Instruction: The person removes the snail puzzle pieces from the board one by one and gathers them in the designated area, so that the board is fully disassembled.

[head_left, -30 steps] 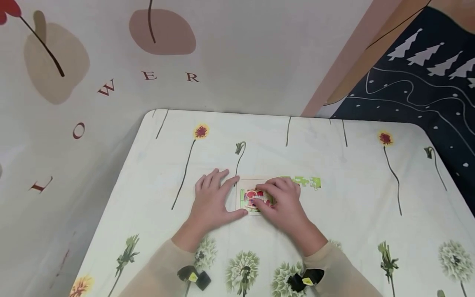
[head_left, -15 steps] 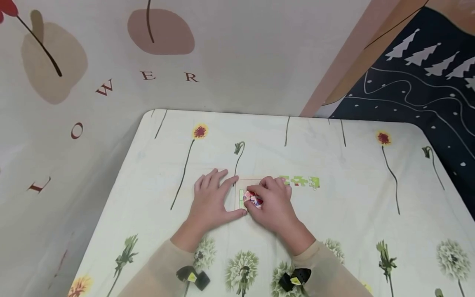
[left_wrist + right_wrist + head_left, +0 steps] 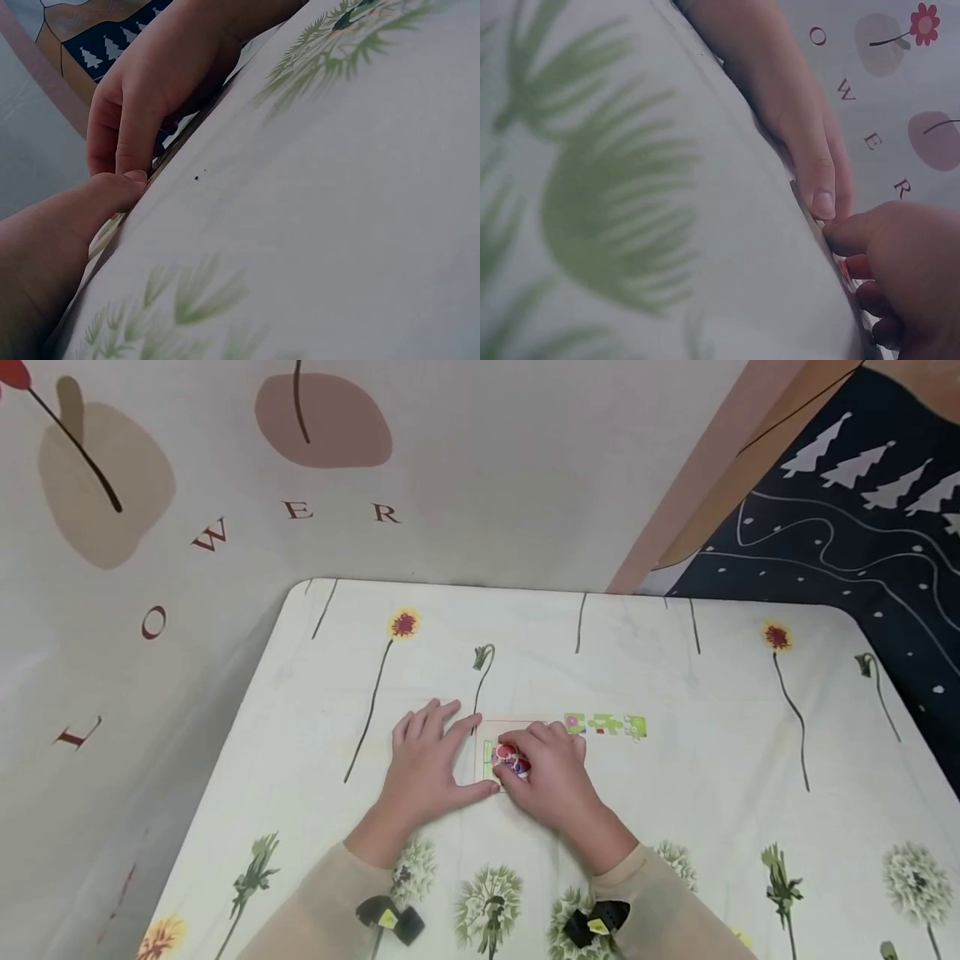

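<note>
On the desk (image 3: 697, 727), my left hand (image 3: 423, 760) spreads wide against the puzzle board (image 3: 512, 732); my right hand (image 3: 553, 768) curls over it, whether pinching anything I cannot tell. Pushing unevenly could skid the board; drifting knuckles could scatter the three green pieces (image 3: 604, 725) nearby.

Item one, on my head view: a thin, pale puzzle board (image 3: 512, 731), flat, lower centre, partly covered. Item two: the red, blue and green picture (image 3: 510, 758) within it. Item three: three loose green puzzle pieces (image 3: 605, 724), flat in a row, right of centre.
</note>
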Motion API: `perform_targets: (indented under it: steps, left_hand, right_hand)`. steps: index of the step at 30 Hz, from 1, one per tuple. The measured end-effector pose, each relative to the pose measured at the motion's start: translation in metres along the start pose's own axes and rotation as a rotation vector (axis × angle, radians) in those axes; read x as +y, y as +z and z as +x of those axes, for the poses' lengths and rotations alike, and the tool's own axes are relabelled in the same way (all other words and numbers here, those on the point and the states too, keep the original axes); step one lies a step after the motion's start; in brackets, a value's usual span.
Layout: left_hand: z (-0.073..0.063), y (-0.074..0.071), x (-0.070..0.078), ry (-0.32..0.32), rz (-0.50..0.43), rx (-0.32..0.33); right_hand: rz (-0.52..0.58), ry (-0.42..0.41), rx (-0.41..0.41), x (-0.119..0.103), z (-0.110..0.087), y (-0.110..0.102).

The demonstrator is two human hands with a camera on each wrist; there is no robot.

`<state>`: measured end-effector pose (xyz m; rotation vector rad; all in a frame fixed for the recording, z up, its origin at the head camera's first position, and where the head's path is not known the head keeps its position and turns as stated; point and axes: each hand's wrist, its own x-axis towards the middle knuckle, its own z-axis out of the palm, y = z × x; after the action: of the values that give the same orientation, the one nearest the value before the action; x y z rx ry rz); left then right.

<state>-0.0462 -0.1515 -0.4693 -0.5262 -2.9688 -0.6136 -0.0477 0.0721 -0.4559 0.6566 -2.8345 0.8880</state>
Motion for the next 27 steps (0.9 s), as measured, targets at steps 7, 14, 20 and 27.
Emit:
perform_targets:
  steps: [7, 14, 20, 27]
  left_hand:
    - [0.0013, -0.0006, 0.0004, 0.002, 0.006, -0.003]
    - [-0.0001, 0.0013, -0.0009, -0.003, 0.007, -0.004]
    - [-0.0004, 0.0025, -0.0013, 0.001, 0.006, 0.002]
    - [0.0013, 0.0017, -0.0005, 0.006, 0.006, 0.000]
  right_hand:
    - [-0.005, 0.021, -0.012, -0.0020, 0.0006, -0.0018]
    - [-0.003, 0.024, -0.012, -0.0019, 0.0001, -0.0010]
    - [-0.001, 0.042, -0.017, -0.0023, 0.0002, -0.0013]
    - [0.029, 0.050, -0.016, -0.0031, 0.0013, -0.0019]
